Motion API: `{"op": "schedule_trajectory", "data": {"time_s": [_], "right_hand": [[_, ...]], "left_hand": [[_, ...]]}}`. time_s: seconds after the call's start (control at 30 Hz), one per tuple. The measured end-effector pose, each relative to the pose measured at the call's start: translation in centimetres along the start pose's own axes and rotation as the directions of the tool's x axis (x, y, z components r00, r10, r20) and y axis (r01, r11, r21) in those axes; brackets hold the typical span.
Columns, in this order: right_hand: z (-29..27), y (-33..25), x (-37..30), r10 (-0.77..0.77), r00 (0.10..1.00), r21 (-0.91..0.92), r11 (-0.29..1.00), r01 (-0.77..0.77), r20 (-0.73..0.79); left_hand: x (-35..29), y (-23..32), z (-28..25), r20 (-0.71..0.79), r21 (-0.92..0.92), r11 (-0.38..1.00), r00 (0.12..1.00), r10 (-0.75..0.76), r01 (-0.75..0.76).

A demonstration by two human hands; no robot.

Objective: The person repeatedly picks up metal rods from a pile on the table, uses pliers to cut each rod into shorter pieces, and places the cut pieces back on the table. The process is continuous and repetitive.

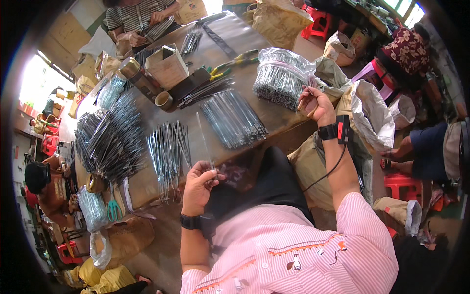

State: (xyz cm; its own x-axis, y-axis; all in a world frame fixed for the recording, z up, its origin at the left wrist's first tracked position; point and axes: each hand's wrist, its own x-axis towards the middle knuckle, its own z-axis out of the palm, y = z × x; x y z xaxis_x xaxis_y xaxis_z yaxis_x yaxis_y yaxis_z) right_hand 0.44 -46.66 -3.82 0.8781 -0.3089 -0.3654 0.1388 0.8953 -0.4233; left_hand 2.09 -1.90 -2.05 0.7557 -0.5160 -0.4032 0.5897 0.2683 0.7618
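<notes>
A thin silvery metal strip [203, 134] rises from my left hand [200, 181], whose fingers are pinched around its lower end at the table's near edge. Out to the right is my right hand [318, 106], fingers curled together beside a thick bundle of metal strips [279, 81] partly wrapped in clear plastic. What those fingers hold, if anything, is too small to make out. Between my hands, a flat row of strips [234, 117] lies on the table [196, 149]. A looser group of strips [169, 154] lies left of it, some ends past the edge.
A large heap of strips [110, 139] fills the table's left. Pliers [235, 63], a cardboard box [167, 66] and a round tin [163, 100] sit farther back. Teal-handled scissors [114, 209] hang at the left edge. Sacks [369, 115] crowd the right. Another person [142, 24] works across the table.
</notes>
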Motion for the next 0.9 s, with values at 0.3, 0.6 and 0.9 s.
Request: {"op": "schedule_trajectory", "data": {"time_s": [0.3, 0.6, 0.9], "right_hand": [[1.4, 4.3, -6.1, 0.022, 0.998, -0.308, 0.951, -0.004, 0.054], [7.0, 14.1, -13.0, -0.021, 0.972, -0.585, 0.796, 0.157, 0.233], [8.0, 17.4, -14.4, -0.054, 0.939, -0.695, 0.659, 0.289, 0.339]], "left_hand": [[-0.6, -0.6, -0.4, -0.055, 0.018, 0.999, 0.998, -0.031, 0.032], [-0.9, -1.8, 3.7, 0.122, 0.058, 0.998, 0.992, 0.025, -0.033], [-1.7, -1.3, 3.9, 0.107, 0.198, 0.971, 0.987, 0.117, -0.137]]}}
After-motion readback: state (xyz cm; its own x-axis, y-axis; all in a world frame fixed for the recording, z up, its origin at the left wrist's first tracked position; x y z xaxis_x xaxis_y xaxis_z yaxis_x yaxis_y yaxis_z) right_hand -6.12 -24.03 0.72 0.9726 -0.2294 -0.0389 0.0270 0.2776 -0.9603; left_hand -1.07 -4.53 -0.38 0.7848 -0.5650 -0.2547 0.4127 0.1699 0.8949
